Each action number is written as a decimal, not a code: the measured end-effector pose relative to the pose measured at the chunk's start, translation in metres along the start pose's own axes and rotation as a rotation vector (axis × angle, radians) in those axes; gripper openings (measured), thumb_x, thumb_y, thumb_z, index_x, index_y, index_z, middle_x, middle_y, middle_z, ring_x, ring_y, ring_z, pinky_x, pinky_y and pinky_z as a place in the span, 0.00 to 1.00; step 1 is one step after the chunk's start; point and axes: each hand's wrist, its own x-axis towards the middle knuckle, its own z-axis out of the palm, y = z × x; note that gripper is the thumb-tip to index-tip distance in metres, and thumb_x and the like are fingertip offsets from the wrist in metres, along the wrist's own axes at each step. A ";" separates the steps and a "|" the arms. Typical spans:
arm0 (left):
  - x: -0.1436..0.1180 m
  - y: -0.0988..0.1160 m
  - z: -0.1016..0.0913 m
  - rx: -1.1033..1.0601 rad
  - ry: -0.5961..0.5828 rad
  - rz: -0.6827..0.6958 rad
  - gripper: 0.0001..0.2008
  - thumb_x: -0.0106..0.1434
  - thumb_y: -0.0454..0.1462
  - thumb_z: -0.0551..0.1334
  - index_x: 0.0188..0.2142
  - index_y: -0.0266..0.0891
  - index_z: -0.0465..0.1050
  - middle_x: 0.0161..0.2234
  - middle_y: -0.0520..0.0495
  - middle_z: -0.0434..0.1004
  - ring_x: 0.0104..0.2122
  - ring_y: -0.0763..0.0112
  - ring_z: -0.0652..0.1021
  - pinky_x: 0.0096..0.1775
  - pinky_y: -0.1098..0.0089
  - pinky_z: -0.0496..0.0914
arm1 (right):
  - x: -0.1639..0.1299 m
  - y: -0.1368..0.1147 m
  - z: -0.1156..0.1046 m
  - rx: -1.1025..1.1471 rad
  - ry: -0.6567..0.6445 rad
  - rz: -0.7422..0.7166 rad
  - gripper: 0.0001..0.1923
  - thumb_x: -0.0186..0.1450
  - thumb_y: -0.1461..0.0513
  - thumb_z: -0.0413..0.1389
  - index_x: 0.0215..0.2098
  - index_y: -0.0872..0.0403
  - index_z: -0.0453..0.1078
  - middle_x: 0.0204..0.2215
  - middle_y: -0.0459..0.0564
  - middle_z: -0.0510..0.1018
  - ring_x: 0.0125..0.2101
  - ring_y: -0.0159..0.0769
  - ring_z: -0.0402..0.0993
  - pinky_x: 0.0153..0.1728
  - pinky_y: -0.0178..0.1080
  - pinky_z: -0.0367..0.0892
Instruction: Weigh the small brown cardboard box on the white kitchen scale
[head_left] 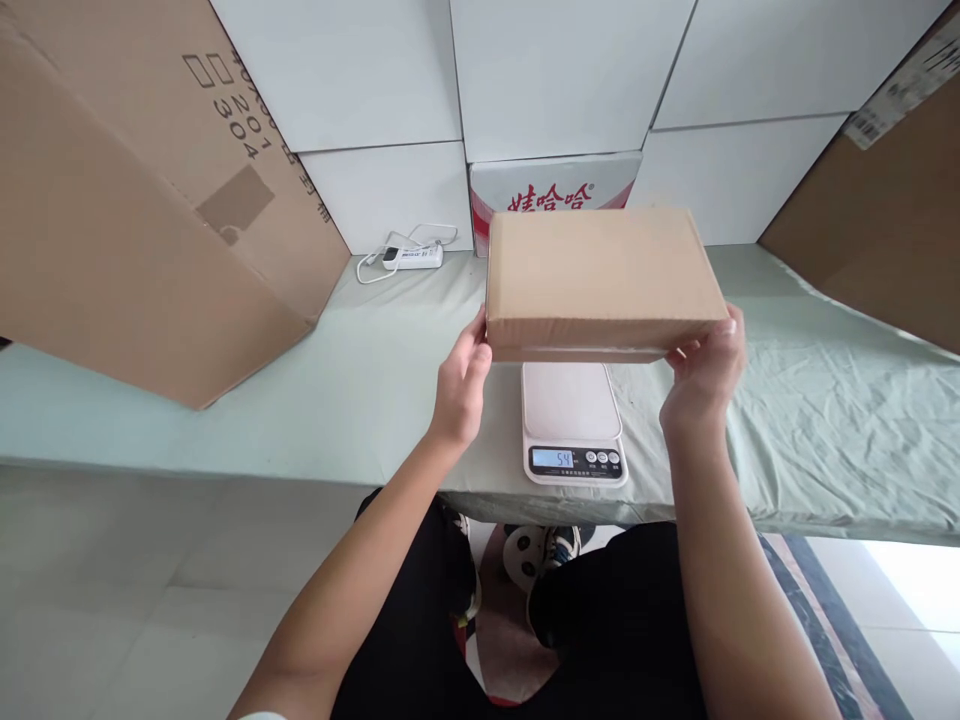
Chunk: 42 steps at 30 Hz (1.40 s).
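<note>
Clearance around the scale

Scale flanked by open cloth; large cartons left and right; power strip rear-left.

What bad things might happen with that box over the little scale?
1. The cardboard box is wider than the kitchen scale, so it may overhang and tip.
2. The left hand and right hand grip only its ends; it might slip.
3. The scale sits near the table edge and could get knocked off.
</note>
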 end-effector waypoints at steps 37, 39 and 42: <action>0.065 -0.084 -0.021 -0.019 0.163 -0.323 0.40 0.75 0.63 0.53 0.76 0.46 0.64 0.82 0.41 0.55 0.82 0.55 0.55 0.78 0.54 0.57 | 0.075 0.083 0.014 0.074 -0.047 0.293 0.40 0.61 0.22 0.47 0.48 0.41 0.71 0.59 0.54 0.78 0.62 0.58 0.77 0.61 0.66 0.72; 0.065 -0.080 -0.022 -0.020 0.161 -0.317 0.40 0.75 0.63 0.52 0.76 0.47 0.64 0.82 0.42 0.56 0.82 0.55 0.55 0.79 0.54 0.56 | 0.070 0.079 0.008 0.059 -0.058 0.271 0.39 0.61 0.23 0.48 0.48 0.41 0.72 0.58 0.54 0.78 0.60 0.56 0.78 0.61 0.66 0.72; 0.066 -0.076 -0.021 -0.032 0.158 -0.311 0.39 0.75 0.63 0.53 0.76 0.47 0.64 0.82 0.43 0.55 0.82 0.57 0.55 0.79 0.54 0.56 | 0.064 0.075 0.002 0.053 -0.048 0.286 0.39 0.61 0.23 0.50 0.48 0.42 0.72 0.58 0.54 0.79 0.59 0.55 0.79 0.62 0.66 0.72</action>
